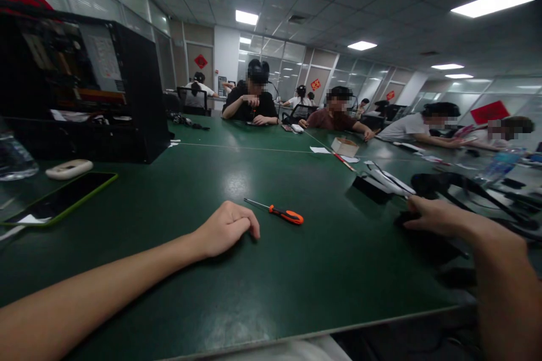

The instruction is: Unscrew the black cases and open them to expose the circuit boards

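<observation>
My left hand rests on the green table with its fingers loosely curled in, and nothing shows in it. Just beyond its knuckles lies a screwdriver with an orange and black handle, its thin metal shaft pointing left; the hand does not hold it. Over at the right, my right hand reaches down with bent fingers onto something dark at the table's right side. What those fingers grip is lost in shadow. Close beyond them are a black box-like thing and white cables or strips.
An opened black computer case stands at the left. Near it lie a green-edged phone, a pale oval device and a clear bottle. A small open box sits farther back. Several people sit around the table.
</observation>
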A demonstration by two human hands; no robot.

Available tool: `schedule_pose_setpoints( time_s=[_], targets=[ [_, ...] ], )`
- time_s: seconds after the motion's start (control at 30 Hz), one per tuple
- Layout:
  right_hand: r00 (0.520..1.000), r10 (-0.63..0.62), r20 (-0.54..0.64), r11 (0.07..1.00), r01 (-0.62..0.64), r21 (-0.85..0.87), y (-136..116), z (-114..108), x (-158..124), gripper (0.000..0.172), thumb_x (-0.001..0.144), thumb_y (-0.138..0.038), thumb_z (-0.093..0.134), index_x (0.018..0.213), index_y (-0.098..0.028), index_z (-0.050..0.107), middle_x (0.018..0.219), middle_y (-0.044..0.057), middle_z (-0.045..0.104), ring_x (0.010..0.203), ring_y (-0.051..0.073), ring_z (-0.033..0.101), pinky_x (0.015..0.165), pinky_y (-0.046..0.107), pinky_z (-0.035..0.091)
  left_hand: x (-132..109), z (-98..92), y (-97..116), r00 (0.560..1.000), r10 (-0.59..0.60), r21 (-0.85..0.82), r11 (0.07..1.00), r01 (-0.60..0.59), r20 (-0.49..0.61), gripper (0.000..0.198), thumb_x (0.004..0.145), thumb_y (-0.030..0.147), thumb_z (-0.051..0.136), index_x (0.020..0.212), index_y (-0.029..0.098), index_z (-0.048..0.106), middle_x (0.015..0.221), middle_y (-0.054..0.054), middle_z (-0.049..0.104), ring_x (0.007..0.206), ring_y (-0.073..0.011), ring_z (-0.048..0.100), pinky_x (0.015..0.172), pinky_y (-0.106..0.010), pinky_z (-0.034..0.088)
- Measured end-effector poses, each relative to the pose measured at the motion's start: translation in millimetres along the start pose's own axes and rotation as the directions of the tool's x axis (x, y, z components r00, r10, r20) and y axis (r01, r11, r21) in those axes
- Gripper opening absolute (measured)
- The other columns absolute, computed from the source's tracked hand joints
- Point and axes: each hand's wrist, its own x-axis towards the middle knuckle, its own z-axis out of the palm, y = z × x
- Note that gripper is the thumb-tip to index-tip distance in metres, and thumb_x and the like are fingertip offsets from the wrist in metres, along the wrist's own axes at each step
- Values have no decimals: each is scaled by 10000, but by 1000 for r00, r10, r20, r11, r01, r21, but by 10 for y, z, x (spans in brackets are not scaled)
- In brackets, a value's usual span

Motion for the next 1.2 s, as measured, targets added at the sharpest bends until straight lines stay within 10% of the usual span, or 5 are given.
schedule_pose_setpoints(
  time_s=[0.1,0.27,0.53,0.9,1.2],
  targets=[
    [996,49,76,996,-55,73,-427,-238,-147,141,841,-312,584,751,-291,478,768,169,656,695,293,634,673,446,456,5,-23,-6,995,-20,-16,1000,19,-96,319,779,155,439,512,165,614,566,-34,633,591,-155,608,608,-253,459],
    [939,-315,135,948,305,90,-1562,-750,-276,143,939,-420,522,982,-285,502,894,107,658,733,241,613,648,379,412,16,-54,51,985,88,42,996,-82,-151,409,955,312,484,646,149,696,812,-75,715,771,-183,660,741,-288,494],
    [522,-834,179,541,837,81,-3074,-544,13,352,926,-323,627,1212,-152,515,1138,135,693,898,245,683,625,297,370,6,-46,-92,979,175,-107,977,-187,-107,868,773,704,716,1410,155,498,1369,-172,613,1253,-351,584,1032,-429,484],
    [696,-595,401,747,663,-43,-2682,-614,332,399,966,-463,508,1179,-155,647,1035,140,713,857,256,674,619,304,380,17,-30,-2,995,88,93,992,-84,-37,735,807,318,796,1458,201,477,1286,-111,701,1202,-278,651,1081,-420,467],
    [584,-549,598,773,628,96,-2681,-435,493,496,853,-416,620,1273,-152,621,1025,92,726,816,206,665,602,269,415,44,-39,54,998,68,219,974,-66,-1,368,873,355,729,1201,189,712,1175,-76,749,1053,-246,692,933,-346,515]
  ],
)
